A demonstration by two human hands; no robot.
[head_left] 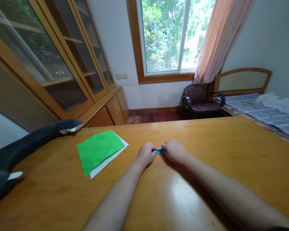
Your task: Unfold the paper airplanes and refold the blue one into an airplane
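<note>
A small piece of folded blue paper [160, 151] is held between my two hands, just above or on the wooden table [144, 192]; I cannot tell which. My left hand [146, 153] pinches its left end with thumb and fingers. At the right end, the curled fingers of my right hand [174, 150] close over the paper and cover part of it. Only a short strip of blue shows between the hands. To the left lie a creased green sheet of paper [100, 150] and, partly under it, a white sheet [108, 163].
A dark, curved object with white parts [26, 146] lies along the table's left side. Beyond the table stand a glass-doored cabinet [86, 70], a maroon armchair [198, 98] and a bed [267, 106]. A window [163, 38] with a pink curtain [221, 41] is at the back.
</note>
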